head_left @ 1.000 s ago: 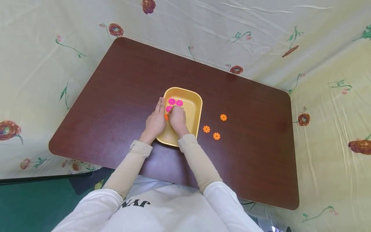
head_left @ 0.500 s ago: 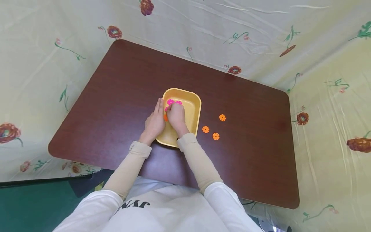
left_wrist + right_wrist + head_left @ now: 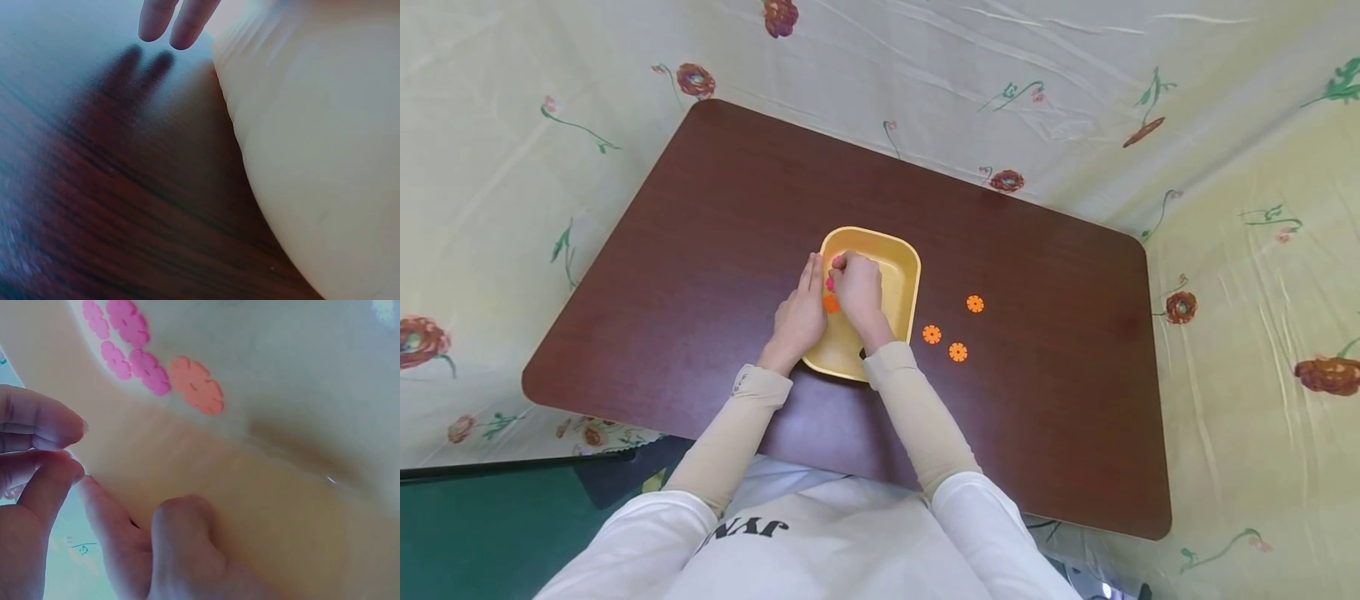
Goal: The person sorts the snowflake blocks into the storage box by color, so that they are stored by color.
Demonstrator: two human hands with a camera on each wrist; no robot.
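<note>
Head view: I see the right hand (image 3: pixel 857 287) has slid to the tray's (image 3: pixel 904 283) far-left corner, hiding pink discs (image 3: pixel 831 283); three orange discs (image 3: pixel 932 334) wait on the table (image 3: pixel 715 217). Left hand (image 3: pixel 801 312) lies flat, fingers together, beside the tray.

Left wrist: straight fingertips (image 3: pixel 178 25) above brown wood.

Right wrist: curled fingers (image 3: pixel 44 450); what they pinch, I cannot tell. Flowered cloth (image 3: pixel 512 125) surrounds.

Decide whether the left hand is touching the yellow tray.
Touching: in the head view the left hand lies flat against the yellow tray, no gap showing at its left wall.
</note>
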